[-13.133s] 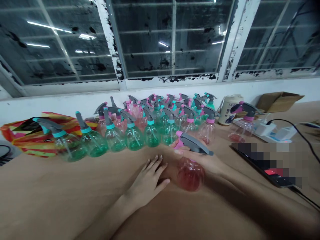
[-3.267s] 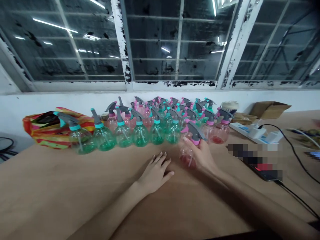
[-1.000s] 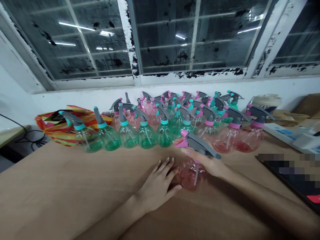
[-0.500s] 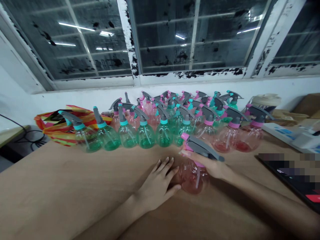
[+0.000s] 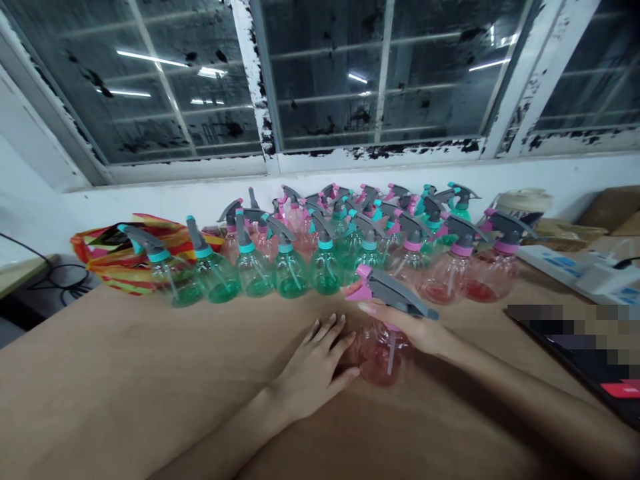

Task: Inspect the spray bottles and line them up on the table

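Observation:
A clear pink spray bottle point(image 5: 383, 363) with a grey and pink trigger head stands on the table in front of me. My right hand point(image 5: 413, 323) grips it around the neck, just under the trigger head, with fingers partly hidden behind. Flat on the tabletop, fingers spread, lies my left hand point(image 5: 320, 367), its fingertips beside the bottle's left side; whether they touch it I cannot tell. Behind stand rows of spray bottles, green ones point(image 5: 291, 275) with turquoise collars to the left and pink ones point(image 5: 440, 283) to the right.
A striped orange and yellow bag point(image 5: 110, 270) lies at the back left, near black cables point(image 5: 63, 277). On the right are a phone-like black device point(image 5: 560, 360) and a white power strip point(image 5: 560, 263). A white tub point(image 5: 525, 202) and a cardboard box point(image 5: 617, 210) stand behind them.
The view has shifted slightly. A finger of my right hand now shows out to the left, beside the pink trigger. The left hand stays flat in place.

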A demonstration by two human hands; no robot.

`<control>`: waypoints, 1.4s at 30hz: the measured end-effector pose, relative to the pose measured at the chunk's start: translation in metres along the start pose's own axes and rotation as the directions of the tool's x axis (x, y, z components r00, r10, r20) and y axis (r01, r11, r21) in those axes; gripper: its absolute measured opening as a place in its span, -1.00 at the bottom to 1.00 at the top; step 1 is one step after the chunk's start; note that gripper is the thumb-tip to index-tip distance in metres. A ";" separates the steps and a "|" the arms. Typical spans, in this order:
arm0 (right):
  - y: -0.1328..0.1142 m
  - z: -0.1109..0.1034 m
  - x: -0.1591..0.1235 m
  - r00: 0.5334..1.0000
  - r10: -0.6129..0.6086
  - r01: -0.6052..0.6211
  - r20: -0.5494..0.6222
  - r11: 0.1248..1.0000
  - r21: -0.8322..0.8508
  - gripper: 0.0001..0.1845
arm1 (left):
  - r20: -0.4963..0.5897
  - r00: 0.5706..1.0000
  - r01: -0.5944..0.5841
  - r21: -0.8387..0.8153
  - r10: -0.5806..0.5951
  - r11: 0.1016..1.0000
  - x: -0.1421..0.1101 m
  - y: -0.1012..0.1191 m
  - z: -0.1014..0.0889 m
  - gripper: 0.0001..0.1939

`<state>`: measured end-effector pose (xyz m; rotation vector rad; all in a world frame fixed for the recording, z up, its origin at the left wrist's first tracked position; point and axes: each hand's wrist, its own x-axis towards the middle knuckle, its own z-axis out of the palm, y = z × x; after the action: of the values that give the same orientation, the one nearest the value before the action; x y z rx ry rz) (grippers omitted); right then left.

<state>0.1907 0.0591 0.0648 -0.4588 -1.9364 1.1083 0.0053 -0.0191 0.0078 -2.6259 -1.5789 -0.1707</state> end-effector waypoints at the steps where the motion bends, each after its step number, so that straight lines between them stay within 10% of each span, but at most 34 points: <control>1: 0.001 0.000 0.000 1.000 0.000 0.000 0.008 1.000 -0.002 -0.83 | 0.002 1.000 0.000 0.001 0.000 1.000 0.000 0.000 0.000 -0.45; 42: 0.003 0.004 0.000 0.990 0.023 -0.028 -0.140 0.999 -0.038 -0.86 | 0.010 1.000 -0.010 0.014 0.009 1.000 0.000 -0.001 0.000 -0.46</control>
<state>0.1866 0.0589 0.0610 -0.5692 -1.8377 1.0275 0.0043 -0.0188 0.0077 -2.6273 -1.5646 -0.1448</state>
